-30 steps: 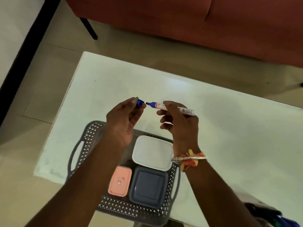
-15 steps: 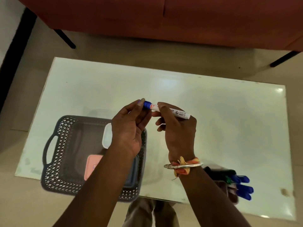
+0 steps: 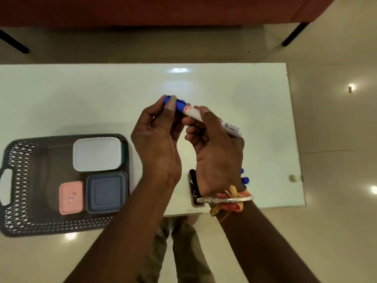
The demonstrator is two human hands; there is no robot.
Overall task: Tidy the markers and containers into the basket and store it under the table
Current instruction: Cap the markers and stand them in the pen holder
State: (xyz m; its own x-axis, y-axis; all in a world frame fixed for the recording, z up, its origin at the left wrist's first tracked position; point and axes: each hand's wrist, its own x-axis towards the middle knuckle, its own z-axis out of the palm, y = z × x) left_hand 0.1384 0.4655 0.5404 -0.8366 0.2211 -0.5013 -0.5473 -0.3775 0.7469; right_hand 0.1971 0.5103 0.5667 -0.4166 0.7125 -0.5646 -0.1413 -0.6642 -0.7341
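fingers (image 3: pixel 171 104) around marker (image 3: pixel 192 113) cap and barrel

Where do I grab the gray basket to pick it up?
Grip the cut-out handle at the basket's left end. Come in from the left with fingers hooked through the slot, which is shaped for holding. The containers sit toward the right end, so steady that side too.

Tabletop (image 3: pixel 81 94), white, glossy. Lower left: grey lattice basket (image 3: pixel 20 180), overhanging near edge. Lower centre: dark holder (image 3: pixel 193 180) with blue markers (image 3: pixel 245 180).
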